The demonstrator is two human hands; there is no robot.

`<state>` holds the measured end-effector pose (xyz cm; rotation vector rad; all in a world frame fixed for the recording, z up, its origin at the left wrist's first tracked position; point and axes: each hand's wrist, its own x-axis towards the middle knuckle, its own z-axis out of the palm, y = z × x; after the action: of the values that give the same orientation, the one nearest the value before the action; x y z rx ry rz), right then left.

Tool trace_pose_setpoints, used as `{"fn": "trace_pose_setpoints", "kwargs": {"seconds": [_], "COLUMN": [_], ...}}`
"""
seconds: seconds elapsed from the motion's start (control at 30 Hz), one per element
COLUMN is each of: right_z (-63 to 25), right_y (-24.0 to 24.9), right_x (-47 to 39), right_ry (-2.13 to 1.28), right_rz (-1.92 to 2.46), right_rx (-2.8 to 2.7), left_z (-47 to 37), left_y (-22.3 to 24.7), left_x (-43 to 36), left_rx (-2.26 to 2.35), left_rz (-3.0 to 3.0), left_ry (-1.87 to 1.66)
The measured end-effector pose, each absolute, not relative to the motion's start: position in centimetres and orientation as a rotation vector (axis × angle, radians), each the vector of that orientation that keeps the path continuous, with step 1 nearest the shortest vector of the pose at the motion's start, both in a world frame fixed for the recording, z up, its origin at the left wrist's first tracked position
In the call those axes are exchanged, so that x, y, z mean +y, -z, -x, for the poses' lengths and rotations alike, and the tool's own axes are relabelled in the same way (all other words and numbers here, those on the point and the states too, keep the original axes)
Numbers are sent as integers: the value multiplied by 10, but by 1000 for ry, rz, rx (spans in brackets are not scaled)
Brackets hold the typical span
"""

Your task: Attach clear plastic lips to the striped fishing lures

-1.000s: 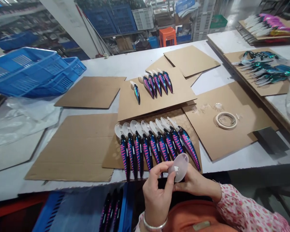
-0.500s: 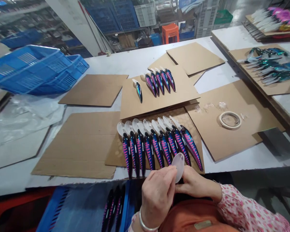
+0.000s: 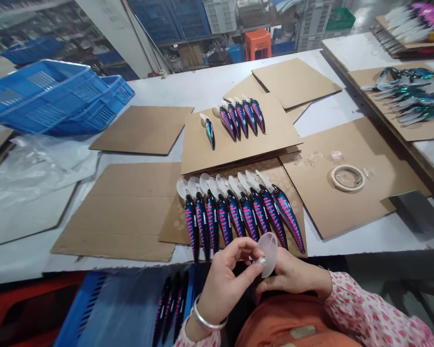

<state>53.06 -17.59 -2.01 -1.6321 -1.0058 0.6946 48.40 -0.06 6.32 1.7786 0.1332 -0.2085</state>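
Observation:
A fishing lure with a frosted clear oval diving lip is held at the table's front edge; its body is mostly hidden. My right hand is closed around the lure just behind the lip. Thumb and forefinger of my left hand pinch at a small whitish bit on the lip's inner side; what it is I cannot make out. Just beyond my hands lies a row of several dark blue lures with pink stripes, lips pointing away, on a cardboard sheet.
Farther back, more striped lures lie on cardboard. To the right are a tape roll, clear scraps and a dark block. Blue baskets stand left. Below the edge, a blue crate holds lures.
My left hand has turned and its fingers have opened out from a closed fist to a pinch by the lip. My right hand has hardly moved. The view has shifted slightly.

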Motion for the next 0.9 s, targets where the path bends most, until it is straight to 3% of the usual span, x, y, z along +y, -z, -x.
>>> {"fn": "trace_pose_setpoints", "kwargs": {"seconds": [0.4, 0.9], "right_z": [-532, -533], "right_y": [20, 19], "right_x": [-176, -177], "right_ry": [-688, -743], "right_rz": [1601, 1553], "right_rx": [-997, -988], "left_z": [-479, -468], "left_y": [-49, -45], "left_x": [-2, -9], "left_rx": [394, 258], "left_rz": [-1396, -1846], "left_ry": [235, 8]}}
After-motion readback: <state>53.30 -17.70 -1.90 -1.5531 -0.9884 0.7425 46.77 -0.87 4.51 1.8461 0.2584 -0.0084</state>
